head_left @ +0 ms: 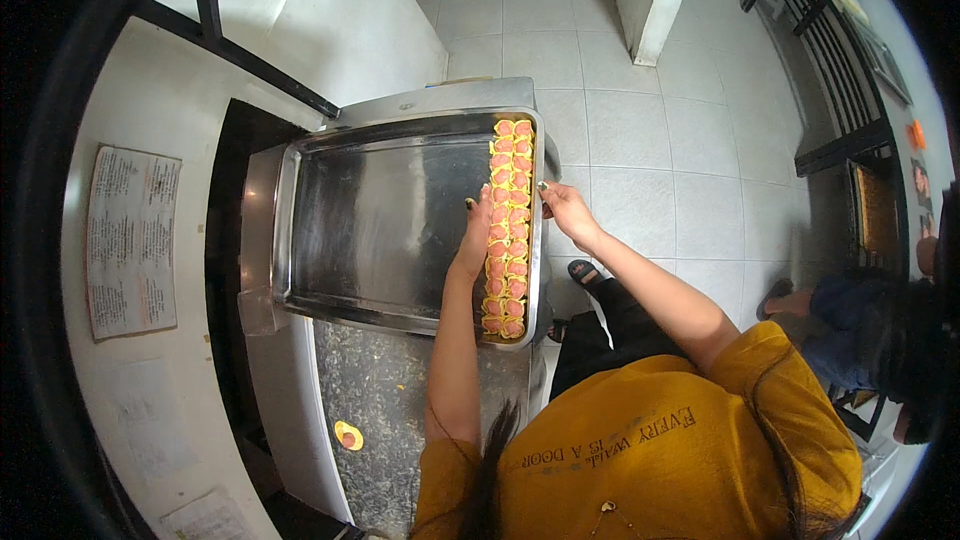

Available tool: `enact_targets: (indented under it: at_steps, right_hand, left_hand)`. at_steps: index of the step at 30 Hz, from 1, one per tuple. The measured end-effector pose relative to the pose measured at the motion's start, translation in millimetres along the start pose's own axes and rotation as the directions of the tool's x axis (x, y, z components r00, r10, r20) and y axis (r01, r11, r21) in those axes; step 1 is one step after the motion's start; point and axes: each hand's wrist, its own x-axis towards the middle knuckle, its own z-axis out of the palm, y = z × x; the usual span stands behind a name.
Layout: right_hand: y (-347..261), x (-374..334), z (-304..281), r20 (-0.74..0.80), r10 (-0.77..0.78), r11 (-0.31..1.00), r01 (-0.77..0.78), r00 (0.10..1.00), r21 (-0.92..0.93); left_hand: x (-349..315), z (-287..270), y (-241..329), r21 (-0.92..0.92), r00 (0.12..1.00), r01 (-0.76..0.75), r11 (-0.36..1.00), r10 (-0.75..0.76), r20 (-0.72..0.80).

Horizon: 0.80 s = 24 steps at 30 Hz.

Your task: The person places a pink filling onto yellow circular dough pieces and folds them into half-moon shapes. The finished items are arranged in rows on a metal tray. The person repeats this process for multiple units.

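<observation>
A large rectangular metal tray lies in front of me. Along its right side stand two tight rows of open-topped dumplings in yellow wrappers with pink filling. My left hand reaches into the tray, its fingers stretched out flat against the left side of the dumpling rows. Outside the tray's right wall, my right hand has its fingers curled together at the rim. Its thumb and fingertips pinch that edge beside the dumplings. One loose dumpling lies apart on the dark speckled counter.
The speckled counter runs below the tray, with a small yellow scrap on it. Printed sheets hang on the left wall. At right, another person's legs show beside a black metal rack. Tiled floor lies beyond the tray.
</observation>
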Motion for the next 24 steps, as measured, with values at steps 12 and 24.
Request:
enact_targets:
  at_steps: [12, 24]
  right_hand:
    - [11.9, 16.9, -2.6, -0.027, -0.006, 0.999, 0.007, 1.000, 0.036]
    - [-4.1, 22.1, -9.8, 0.037, -0.005, 1.000, 0.005, 0.999, -0.014]
  left_hand:
    - [20.8, -10.1, 5.3, -0.163, 0.996, 0.081, 0.983, -0.087, -0.029]
    - [50.1, -4.7, 17.8, 0.075, 1.000, 0.001, 0.997, -0.001, -0.001]
